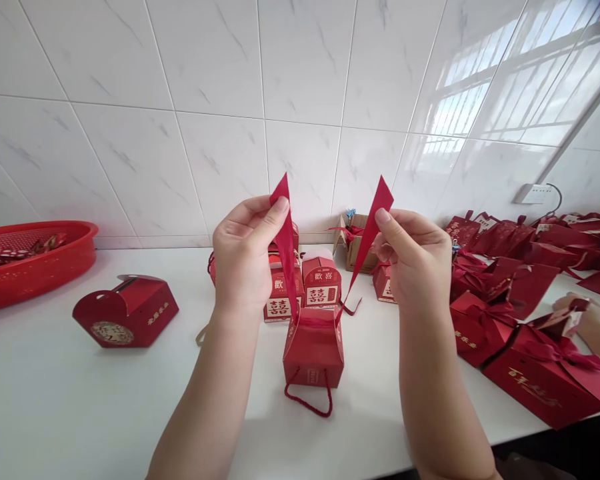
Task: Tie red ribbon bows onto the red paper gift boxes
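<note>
A small red gift box (313, 353) stands on the white table in front of me, a twisted cord handle (310, 408) hanging from its near side. A red ribbon (291, 280) runs across its top, and both ends are pulled upward in a V. My left hand (253, 250) pinches one end between thumb and fingers, its slanted tip sticking up. The other end is pinched in my right hand (415, 257) at about the same height. Behind the box, several red boxes with white labels (321, 287) are partly hidden by my hands.
At left sit a red gift box (125, 313) and a red plastic basket (35, 273) with wrapped items. A cardboard carton (363, 257) is near the tiled wall. Ribboned boxes (545, 380) crowd the right side, where another person's hand (587, 330) reaches in.
</note>
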Available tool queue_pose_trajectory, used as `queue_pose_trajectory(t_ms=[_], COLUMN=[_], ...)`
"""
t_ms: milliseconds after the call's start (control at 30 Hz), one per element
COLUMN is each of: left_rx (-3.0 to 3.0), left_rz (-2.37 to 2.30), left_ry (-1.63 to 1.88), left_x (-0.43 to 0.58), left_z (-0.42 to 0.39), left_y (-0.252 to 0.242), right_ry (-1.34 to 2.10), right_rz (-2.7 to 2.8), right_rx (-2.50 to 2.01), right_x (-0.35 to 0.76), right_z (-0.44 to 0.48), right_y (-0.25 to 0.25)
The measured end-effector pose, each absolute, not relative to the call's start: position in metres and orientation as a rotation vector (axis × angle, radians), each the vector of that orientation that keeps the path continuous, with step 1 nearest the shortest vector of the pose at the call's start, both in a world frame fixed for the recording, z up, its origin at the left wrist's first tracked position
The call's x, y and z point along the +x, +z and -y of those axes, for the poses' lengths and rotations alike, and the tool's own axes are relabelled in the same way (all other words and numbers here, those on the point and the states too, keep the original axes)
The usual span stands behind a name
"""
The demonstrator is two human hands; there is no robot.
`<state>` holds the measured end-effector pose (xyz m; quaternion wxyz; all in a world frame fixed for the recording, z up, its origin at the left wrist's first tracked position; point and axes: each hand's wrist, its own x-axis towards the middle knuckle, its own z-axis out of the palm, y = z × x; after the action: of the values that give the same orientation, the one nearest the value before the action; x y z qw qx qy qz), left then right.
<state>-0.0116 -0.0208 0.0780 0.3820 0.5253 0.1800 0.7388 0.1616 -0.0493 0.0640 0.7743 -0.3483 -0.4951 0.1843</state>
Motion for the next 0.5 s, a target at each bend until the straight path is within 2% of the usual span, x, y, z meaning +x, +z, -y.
queue_pose_trajectory(t_ms=[500], left_rx=[1.287], left_rz=[-0.445], left_ry=[2.004], left_x=[-0.0177], left_z=[0.0124], left_y=[0.0817], right_ry=[0.384], right_rz=[1.072], right_rx=[-0.752], right_x=[0.1637], right_z=[0.0503], right_y=[0.0660])
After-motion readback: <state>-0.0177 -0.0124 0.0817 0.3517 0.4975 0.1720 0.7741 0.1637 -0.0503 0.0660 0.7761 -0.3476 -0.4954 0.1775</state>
